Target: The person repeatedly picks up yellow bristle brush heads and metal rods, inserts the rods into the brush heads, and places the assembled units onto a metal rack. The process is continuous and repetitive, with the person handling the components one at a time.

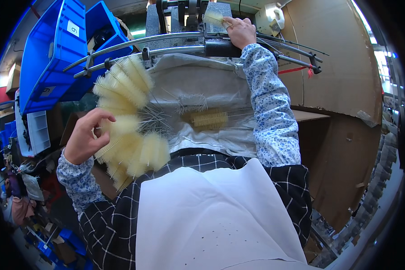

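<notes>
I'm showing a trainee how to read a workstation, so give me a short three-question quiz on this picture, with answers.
1. What is at the fingertips of the right hand? A) scissors B) a yellow brush C) a cup

2. True or false: the brush pile lies on the person's right.

3. Fill in: the large plastic tubs at the upper left are coloured ____.

Key:
1. B
2. False; the brush pile is on the left, by the left hand.
3. Blue
</notes>
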Available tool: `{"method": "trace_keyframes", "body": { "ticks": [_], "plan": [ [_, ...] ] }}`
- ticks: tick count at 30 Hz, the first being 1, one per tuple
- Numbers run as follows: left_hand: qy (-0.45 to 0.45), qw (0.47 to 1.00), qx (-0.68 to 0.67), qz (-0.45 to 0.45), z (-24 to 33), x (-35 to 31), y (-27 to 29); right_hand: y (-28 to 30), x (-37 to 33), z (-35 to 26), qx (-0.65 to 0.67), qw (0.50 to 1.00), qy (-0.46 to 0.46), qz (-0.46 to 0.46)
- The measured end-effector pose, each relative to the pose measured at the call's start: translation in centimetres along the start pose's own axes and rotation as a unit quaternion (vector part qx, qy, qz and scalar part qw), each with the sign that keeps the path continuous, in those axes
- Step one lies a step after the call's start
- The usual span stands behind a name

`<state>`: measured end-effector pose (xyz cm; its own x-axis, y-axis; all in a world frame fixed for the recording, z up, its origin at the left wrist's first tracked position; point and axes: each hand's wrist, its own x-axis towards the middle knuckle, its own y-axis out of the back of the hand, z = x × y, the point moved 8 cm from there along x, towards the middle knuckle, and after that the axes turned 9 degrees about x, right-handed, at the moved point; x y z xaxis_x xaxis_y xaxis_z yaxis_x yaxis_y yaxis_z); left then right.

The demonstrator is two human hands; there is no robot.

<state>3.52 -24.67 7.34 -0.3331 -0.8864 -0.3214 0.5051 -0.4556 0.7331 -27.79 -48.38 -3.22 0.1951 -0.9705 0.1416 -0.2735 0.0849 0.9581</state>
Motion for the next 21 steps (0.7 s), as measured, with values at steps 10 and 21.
{"method": "trace_keyframes", "body": {
  "ticks": [10,21],
  "plan": [
    [-0.153,0.972,-0.082,0.159,4.5,0.3,5.4,-2.5,3.4,1.2,-0.091,0.994,0.049,0.024],
    [-0.126,0.968,-0.078,0.203,2.3,-1.0,6.5,0.9,-0.6,6.4,0.042,0.992,-0.082,0.090]
  ]
}}
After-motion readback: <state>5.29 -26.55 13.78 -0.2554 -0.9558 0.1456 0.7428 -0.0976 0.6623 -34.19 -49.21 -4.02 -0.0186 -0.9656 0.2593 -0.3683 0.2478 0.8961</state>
